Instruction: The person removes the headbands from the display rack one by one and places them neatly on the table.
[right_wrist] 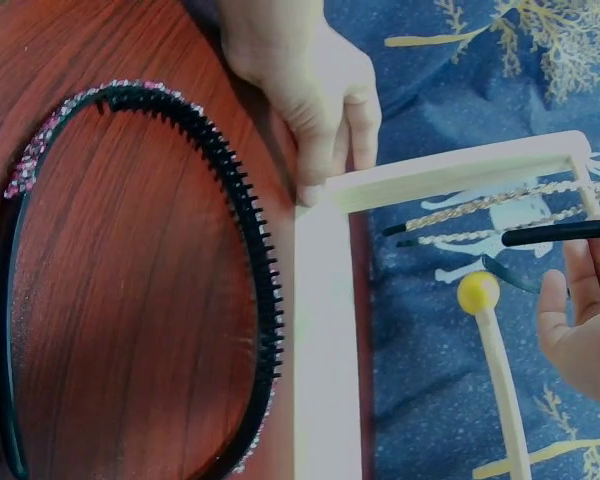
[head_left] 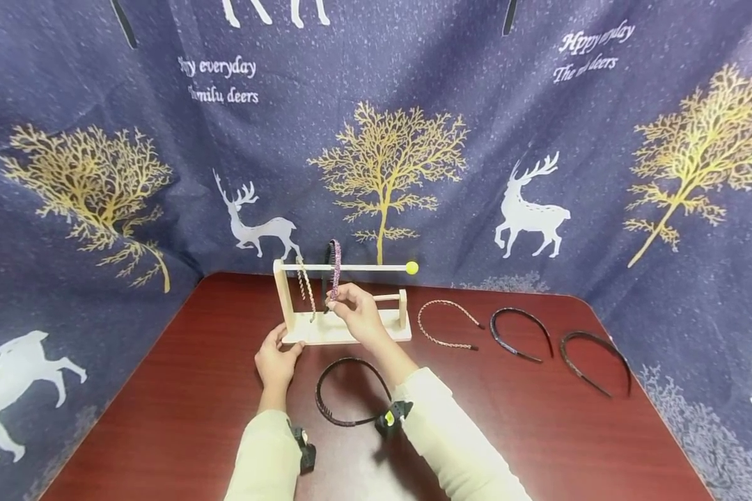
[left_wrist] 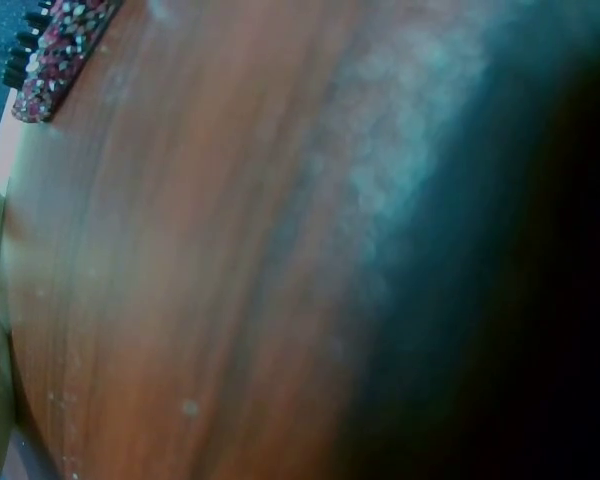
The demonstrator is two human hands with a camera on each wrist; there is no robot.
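Observation:
A pale wooden headband stand (head_left: 326, 335) stands on the table, with an upper rod that ends in a yellow ball (head_left: 411, 268). My left hand (head_left: 277, 358) grips the left end of its base, thumb along the front edge. With thumb and fingers my right hand (head_left: 358, 316) pinches a pink glittery headband (head_left: 336, 263) low on one arm, while its arch sits over the upper rod. To the left of it hangs a beige braided headband (head_left: 307, 284). In front of the stand lies a black toothed headband (right_wrist: 248, 215) with glitter, partly under the right forearm in the head view.
Right of the stand, a braided headband (head_left: 421, 325), a blue-black headband (head_left: 506, 346) and a dark headband (head_left: 579, 374) lie in a row on the red-brown table (head_left: 489, 417). A lower peg (head_left: 386, 298) juts from the stand's short post. Behind hangs a blue deer-print cloth (head_left: 451, 229).

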